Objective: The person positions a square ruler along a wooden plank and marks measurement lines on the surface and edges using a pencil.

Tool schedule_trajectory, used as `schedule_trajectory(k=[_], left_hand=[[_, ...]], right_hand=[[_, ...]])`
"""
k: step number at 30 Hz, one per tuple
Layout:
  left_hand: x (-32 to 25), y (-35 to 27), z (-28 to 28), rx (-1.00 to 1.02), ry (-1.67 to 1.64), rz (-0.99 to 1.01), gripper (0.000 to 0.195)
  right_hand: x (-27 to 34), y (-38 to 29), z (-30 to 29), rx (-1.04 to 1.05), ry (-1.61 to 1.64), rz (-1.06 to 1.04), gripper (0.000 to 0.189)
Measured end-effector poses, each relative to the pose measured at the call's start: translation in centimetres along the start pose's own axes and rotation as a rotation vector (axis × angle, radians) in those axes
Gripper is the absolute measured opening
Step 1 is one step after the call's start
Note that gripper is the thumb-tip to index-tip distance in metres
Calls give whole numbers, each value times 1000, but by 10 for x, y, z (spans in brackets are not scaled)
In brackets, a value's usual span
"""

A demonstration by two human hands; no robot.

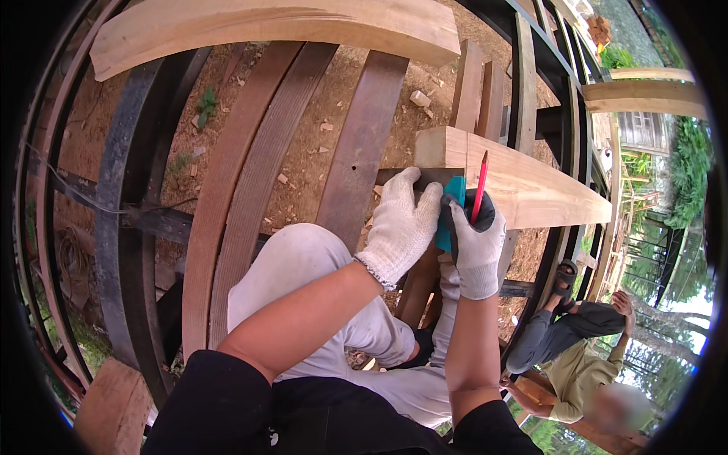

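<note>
A pale squared timber beam (pixel 529 187) lies before me, with a thin line across it near its end. Against that end is a square with a teal stock (pixel 449 239) and a dark blade (pixel 435 175). My left hand (pixel 405 224), in a white knit glove, rests on the square, its fingertips at the blade. My right hand (pixel 478 242), in a white and dark-palmed glove, grips the teal stock; a red pencil (pixel 479 190) stands up between its thumb and fingers, sharpened tip upward.
A thick curved timber (pixel 273 28) spans the top. Reddish-brown planks (pixel 244 170) and black metal beams (pixel 122 199) run beneath, with gaps down to chip-strewn soil. At the lower right a co-worker (pixel 580 364) sits by the frame. A timber block (pixel 114 406) is at the lower left.
</note>
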State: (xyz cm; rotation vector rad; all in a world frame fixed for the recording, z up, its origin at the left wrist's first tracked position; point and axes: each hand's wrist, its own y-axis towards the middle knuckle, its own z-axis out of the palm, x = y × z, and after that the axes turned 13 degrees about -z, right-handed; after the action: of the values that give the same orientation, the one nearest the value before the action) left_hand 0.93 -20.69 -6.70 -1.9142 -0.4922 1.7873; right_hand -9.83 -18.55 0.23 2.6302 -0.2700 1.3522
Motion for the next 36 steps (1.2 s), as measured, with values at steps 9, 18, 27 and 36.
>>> schedule_trajectory(k=[9, 18, 27, 36], left_hand=[[1, 6, 4, -17, -6, 58, 62], [-1, 4, 1, 21, -17, 102, 67], [1, 3, -2, 34, 99, 97, 82], [-5, 4, -9, 94, 58, 48, 86]], right_hand=[[-1, 5, 1, -18, 7, 5, 19], [7, 4, 1, -17, 63, 97, 20], [-6, 6, -21, -43, 377, 42, 47], [21, 31, -47, -46, 489, -153, 64]])
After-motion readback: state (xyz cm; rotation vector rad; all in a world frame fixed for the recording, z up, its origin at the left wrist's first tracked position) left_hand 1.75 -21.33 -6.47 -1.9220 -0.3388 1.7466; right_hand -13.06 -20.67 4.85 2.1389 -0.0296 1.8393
